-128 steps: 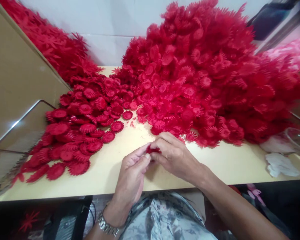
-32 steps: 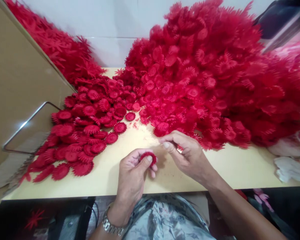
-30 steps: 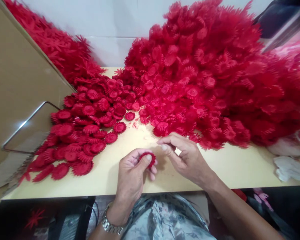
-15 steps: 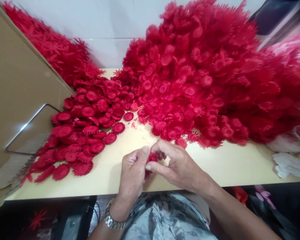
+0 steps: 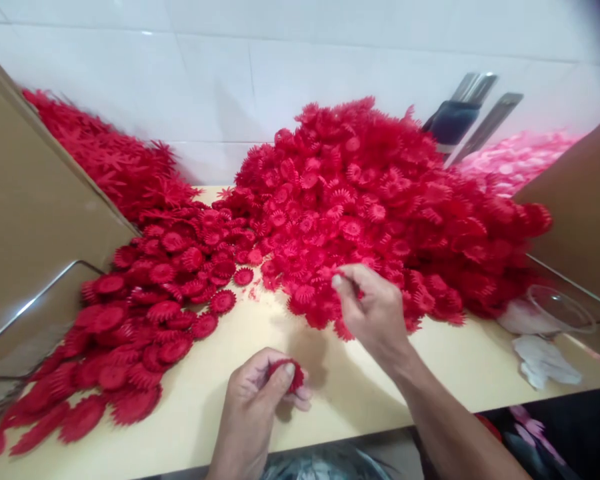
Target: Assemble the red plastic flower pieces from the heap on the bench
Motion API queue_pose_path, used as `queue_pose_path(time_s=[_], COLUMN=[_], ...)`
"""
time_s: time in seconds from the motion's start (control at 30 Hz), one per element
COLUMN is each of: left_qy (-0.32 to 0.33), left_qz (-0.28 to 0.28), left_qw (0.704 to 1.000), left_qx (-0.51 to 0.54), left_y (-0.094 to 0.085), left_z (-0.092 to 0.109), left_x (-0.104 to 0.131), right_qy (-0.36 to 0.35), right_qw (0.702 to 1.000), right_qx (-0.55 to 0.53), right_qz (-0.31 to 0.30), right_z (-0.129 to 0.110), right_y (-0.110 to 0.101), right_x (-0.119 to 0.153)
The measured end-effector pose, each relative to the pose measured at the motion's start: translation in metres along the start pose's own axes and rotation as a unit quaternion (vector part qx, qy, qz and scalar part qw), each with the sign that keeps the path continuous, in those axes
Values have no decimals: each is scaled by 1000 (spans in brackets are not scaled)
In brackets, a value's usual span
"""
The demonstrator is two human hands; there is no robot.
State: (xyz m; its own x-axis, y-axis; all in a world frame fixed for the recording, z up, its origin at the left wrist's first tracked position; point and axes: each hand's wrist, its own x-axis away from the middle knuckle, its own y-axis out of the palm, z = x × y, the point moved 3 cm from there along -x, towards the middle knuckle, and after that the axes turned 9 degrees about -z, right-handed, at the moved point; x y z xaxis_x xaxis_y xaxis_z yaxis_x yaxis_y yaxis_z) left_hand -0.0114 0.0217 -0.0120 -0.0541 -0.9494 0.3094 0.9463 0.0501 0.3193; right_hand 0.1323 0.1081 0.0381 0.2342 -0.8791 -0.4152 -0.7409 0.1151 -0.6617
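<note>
My left hand [image 5: 260, 400] is closed over the table near its front edge. Between its thumb and fingers sits a round red fringed flower piece [image 5: 296, 377], partly covered by the thumb. Raised at the front of the large heap of red fringed flower pieces [image 5: 353, 230] is my right hand [image 5: 373, 310]. Its thumb and forefinger are pinched together; red shows at the fingertips, but I cannot tell whether it is a held piece or the heap behind. To the left spreads a pile of thicker red fringed discs [image 5: 163, 313].
Cardboard panels flank the table, one at the left [image 5: 40, 180] and one at the right [image 5: 580, 200]. Red star-shaped pieces [image 5: 105, 160] lie at the back left, pink pieces [image 5: 517, 160] at the back right. A clear plastic cup [image 5: 563, 310] and crumpled white tissue [image 5: 545, 360] are at right.
My hands have come apart. The right one has moved forward to the heap, while the left keeps the red piece near the front edge. The head view has tilted up.
</note>
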Motion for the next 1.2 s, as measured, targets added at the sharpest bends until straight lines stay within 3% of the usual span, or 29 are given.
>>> queue_pose_path(time_s=[0.1, 0.17, 0.27, 0.4, 0.6, 0.77, 0.9, 1.03, 1.13, 1.2], left_qy=[4, 10, 11, -2, 3, 11, 18, 8, 105, 210], left_qz=[-6, 2, 14, 15, 50, 57, 24, -26, -78, -79], left_qw=[1000, 1000, 999, 999, 999, 998, 998, 992, 945, 848], left_qx=[19, 30, 37, 39, 7, -29, -52, -121, -300, -480], left_y=[2, 3, 6, 8, 5, 5, 3, 4, 12, 18], left_z=[5, 8, 10, 5, 0, -1, -5, 0, 21, 37], left_x=[-3, -7, -11, -12, -11, -10, -9, -7, -5, -3], right_qy=[-23, -30, -62, -43, -18, -23, -60, -33, -51, -80], right_qw=[978, 965, 980, 996, 963, 952, 947, 955, 957, 959], right_qx=[205, 257, 191, 18, -169, -192, -188, -174, -142, -125], right_qz=[32, 34, 12, -80, -210, -237, -255, -239, -248, -242], right_z=[19, 26, 23, 10, -15, -22, -25, -18, -10, -4], right_y=[-13, -18, -20, -13, 7, 18, 21, 19, 10, 0], right_x=[-22, -25, -14, 11, 36, 41, 40, 39, 41, 41])
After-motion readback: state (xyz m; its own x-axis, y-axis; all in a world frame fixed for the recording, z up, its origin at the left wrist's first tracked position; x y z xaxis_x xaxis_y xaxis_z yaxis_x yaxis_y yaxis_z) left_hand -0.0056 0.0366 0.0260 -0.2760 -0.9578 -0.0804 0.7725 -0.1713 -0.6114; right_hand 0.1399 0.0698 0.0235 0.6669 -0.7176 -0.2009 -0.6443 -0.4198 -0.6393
